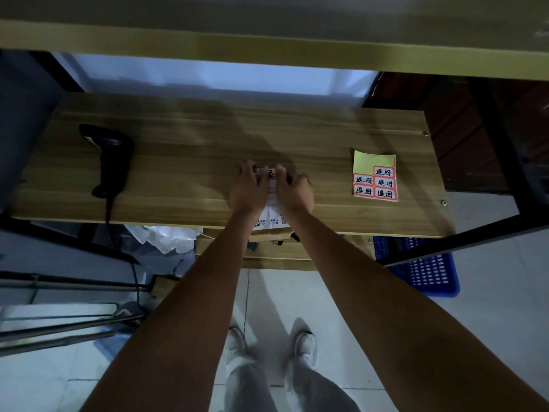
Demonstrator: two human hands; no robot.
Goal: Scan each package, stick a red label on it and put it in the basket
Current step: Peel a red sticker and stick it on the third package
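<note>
Dim light falls over the wooden shelf (pixel 184 173) that I take as my landmark; everything else I place against it. On its near edge, about the middle, lies the package (pixel 271 217), a flat parcel with a white printed slip, its near end overhanging the edge slightly; I judge it light and fairly stiff, cardboard by the look, with a smooth slip that may slide under a fingertip; I would take it by its two long sides rather than by the top.

Both forearms reach straight out over the near edge; my left hand (pixel 248 190) lies on the package's far end, fingers spread and bent down onto it; my right hand (pixel 295 190) sits just beside, fingers curled at the same spot; between them shows a red label (pixel 269 174), which both seem to be pressing down, though whether any finger pinches it I cannot tell.

Toward the shelf's left end rests the scanner (pixel 108 157), untouched; toward its right end lies the label sheet (pixel 375 177); below the right end, on the floor, stands the blue basket (pixel 427 270).
</note>
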